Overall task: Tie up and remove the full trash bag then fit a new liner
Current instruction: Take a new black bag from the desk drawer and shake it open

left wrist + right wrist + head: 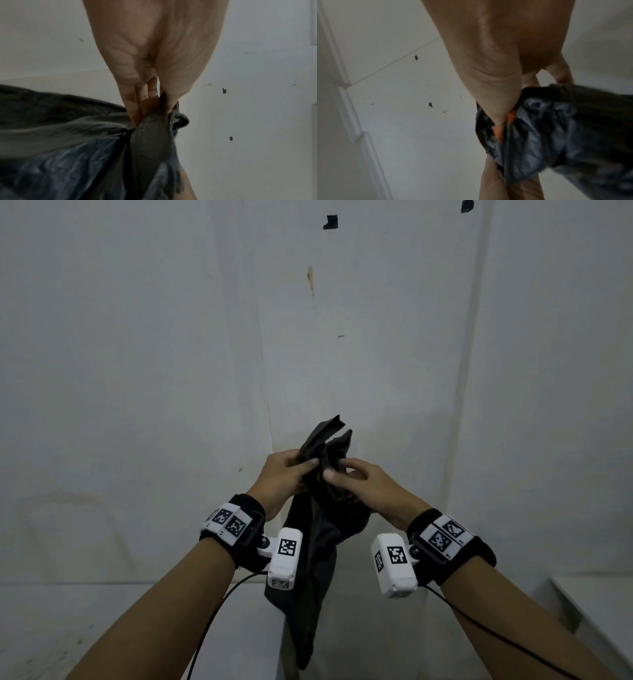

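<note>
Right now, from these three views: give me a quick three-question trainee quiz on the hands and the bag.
1. True or false: the black bag hangs limp in the air, held up in front of the white wall.
2. Which holds the bag? A) only the left hand B) only the right hand C) both hands
3. Fill in: in the left wrist view, the left hand's fingers ____ a fold of the bag.

Key: 1 true; 2 C; 3 pinch
</note>
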